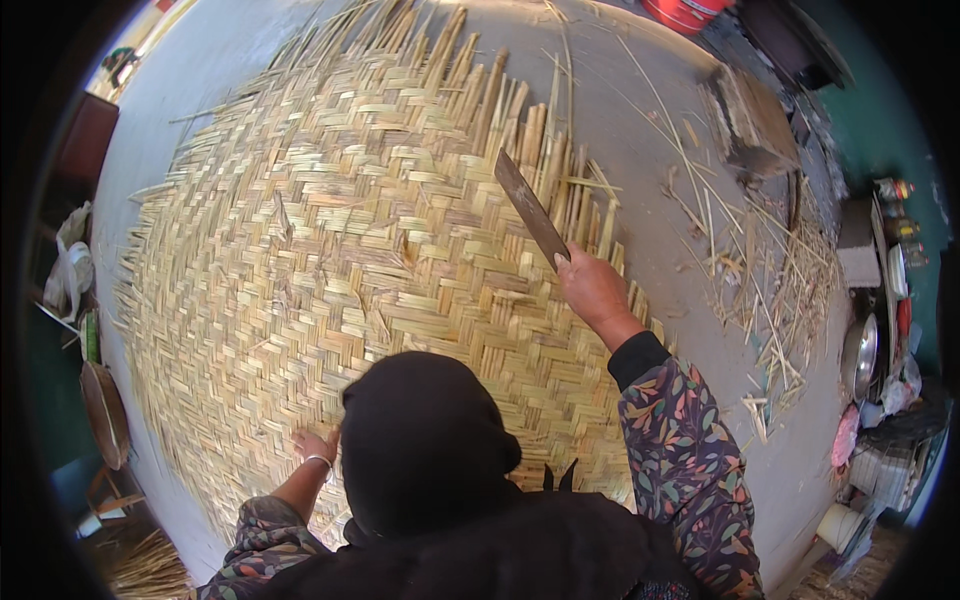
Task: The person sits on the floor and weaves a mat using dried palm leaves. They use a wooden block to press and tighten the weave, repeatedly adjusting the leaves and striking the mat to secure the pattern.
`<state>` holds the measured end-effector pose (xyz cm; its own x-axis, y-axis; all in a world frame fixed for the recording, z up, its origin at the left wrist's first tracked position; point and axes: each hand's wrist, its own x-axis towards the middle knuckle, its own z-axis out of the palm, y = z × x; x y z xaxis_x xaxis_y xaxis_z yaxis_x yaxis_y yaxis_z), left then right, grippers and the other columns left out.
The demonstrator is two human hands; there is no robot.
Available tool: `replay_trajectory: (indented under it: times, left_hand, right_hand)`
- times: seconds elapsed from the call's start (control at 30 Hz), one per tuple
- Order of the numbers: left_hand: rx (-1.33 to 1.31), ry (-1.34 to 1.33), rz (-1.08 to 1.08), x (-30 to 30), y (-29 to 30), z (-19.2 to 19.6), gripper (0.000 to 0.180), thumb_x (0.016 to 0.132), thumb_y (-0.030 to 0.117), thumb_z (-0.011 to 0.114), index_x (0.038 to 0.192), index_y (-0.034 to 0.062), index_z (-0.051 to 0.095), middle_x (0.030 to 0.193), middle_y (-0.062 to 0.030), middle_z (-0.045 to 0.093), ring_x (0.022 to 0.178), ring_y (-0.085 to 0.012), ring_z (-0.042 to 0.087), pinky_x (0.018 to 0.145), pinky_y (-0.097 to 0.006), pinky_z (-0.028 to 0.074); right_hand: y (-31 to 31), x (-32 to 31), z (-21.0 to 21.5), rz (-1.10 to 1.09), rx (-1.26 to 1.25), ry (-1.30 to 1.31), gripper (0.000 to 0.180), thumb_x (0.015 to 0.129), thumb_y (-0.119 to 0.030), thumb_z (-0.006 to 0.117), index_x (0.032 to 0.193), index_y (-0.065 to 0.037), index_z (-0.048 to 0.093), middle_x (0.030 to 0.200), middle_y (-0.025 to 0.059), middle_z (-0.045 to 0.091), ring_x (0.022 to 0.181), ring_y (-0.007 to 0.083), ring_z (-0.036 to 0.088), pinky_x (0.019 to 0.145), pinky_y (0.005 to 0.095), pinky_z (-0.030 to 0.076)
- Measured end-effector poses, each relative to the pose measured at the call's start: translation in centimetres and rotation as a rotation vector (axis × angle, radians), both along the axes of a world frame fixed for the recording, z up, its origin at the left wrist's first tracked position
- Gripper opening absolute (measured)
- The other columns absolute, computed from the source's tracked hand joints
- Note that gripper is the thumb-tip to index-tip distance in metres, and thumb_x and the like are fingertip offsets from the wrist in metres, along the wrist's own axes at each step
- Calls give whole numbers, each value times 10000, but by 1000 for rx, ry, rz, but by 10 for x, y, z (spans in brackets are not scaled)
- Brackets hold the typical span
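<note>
A large woven mat (330,260) of pale split cane is seen from above, spread flat over a grey floor (660,130) and filling most of the view. The person is placed at the near edge of it, the head and dark clothing blocking the near middle of the picture.

The right hand (592,288) is raised over the right part of the mat, the fingers wrapped tight around the handle of a long flat blade (530,208). The blade's long axis is seen running from the hand up and to the left, toward the far side, so that its tip lies farther away and further left than the grip. Just beyond the blade, the mat's unfinished edge (560,170) is found, where loose strip ends stand out like a fringe (these ends point mostly away from the person, at a slant across the blade's line).

The left hand (314,447) is laid on the mat at the near left, close to the body, a thin bangle worn at the wrist; whether its fingers are spread or curled cannot be told. It is well apart from the blade, so the right hand is by far the nearer to the fringe.

Loose cane scraps (780,290) are scattered on the floor to the right.
</note>
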<state>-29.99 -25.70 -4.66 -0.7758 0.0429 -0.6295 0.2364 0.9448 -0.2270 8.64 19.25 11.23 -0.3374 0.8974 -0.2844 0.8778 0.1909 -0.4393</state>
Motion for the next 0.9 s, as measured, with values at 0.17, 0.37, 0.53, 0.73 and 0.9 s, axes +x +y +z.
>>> replay_trajectory:
  times: [0.17, 0.37, 0.53, 0.73, 0.9]
  left_hand:
    - [48, -49, -63, 14, 10, 31, 1087, 804, 587, 626, 1454, -87, 74, 1519, -322, -25, 1394, -526, 17, 1155, -514, 104]
    - [28, -117, -63, 22, 17, 46, 1103, 840, 599, 561, 1431, -148, 6, 1505, -356, -28, 1417, -469, -56, 1163, -477, 19]
    - [-17, -171, -85, 22, 20, 51, 1089, 864, 609, 506, 1407, -183, -7, 1492, -368, -79, 1402, -496, -81, 1161, -480, -16]
    - [-93, -232, -106, 15, 21, 47, 1075, 867, 584, 516, 1400, -194, 2, 1473, -398, -68, 1411, -465, -104, 1159, -486, -28]
    - [-178, -327, -36, 1, 26, 47, 1167, 827, 635, 543, 1401, -180, -62, 1479, -382, -120, 1412, -485, -41, 1166, -479, 60]
  right_hand:
    - [50, -69, -11, -10, -17, -60, 283, 953, -324, 443, 1059, -95, 574, 798, 202, 655, 779, 412, 626, 683, 525, 479]
    - [74, -106, -31, -36, -186, -154, 368, 898, -271, 477, 1228, -133, 565, 926, 202, 671, 883, 394, 636, 764, 502, 494]
    - [85, -107, -35, -61, -266, -169, 396, 852, -234, 522, 1217, -99, 599, 991, 219, 663, 949, 393, 625, 823, 476, 487]
    - [92, -104, -36, -111, -339, -178, 398, 839, -249, 567, 1203, -93, 608, 990, 219, 661, 944, 399, 619, 820, 472, 484]
    - [94, -100, -41, -83, -311, -170, 374, 837, -275, 600, 1160, -86, 617, 958, 211, 663, 916, 403, 618, 792, 489, 481]
